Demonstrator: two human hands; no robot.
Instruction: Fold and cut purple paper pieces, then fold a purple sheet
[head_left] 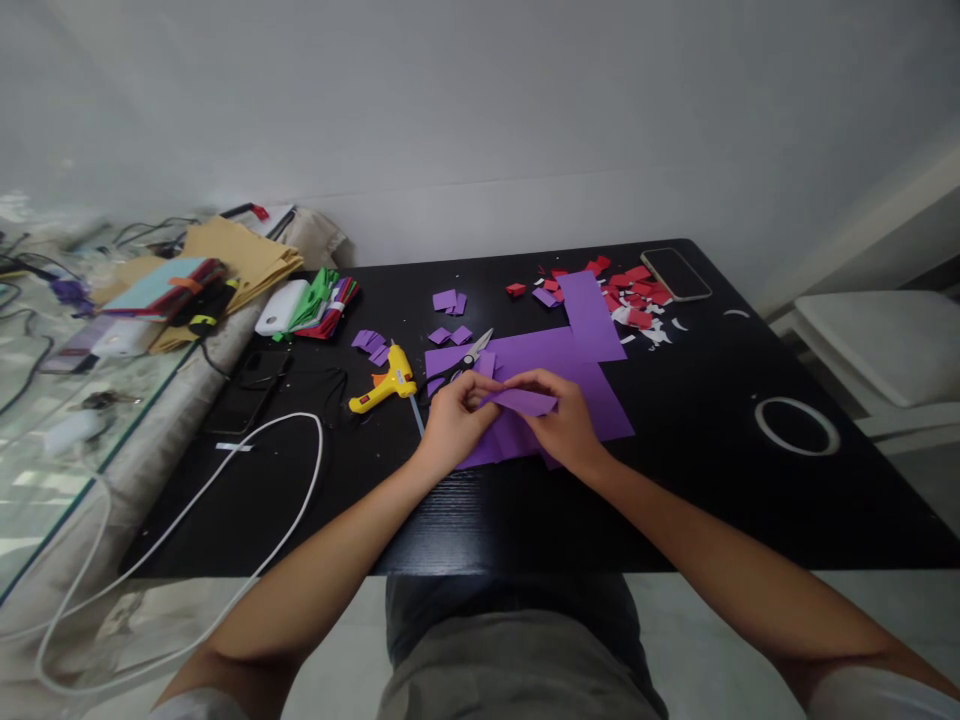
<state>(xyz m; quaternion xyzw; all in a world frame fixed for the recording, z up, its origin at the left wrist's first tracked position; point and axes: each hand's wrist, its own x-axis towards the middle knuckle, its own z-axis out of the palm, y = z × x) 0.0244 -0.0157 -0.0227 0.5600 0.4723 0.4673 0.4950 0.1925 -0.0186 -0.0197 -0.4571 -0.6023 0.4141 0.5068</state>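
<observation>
Both my hands meet over a black table, just above large purple paper sheets. My left hand and my right hand are closed in a pinch on a small purple paper strip held between them. Scissors lie on the purple sheet just beyond my left hand. A yellow glue gun lies to the left of the scissors. Small purple cut squares are scattered further back.
Red paper scraps and a phone sit at the far right. A white tape ring lies to the right. A dark phone, white cable, coloured paper stack and brown envelopes are on the left.
</observation>
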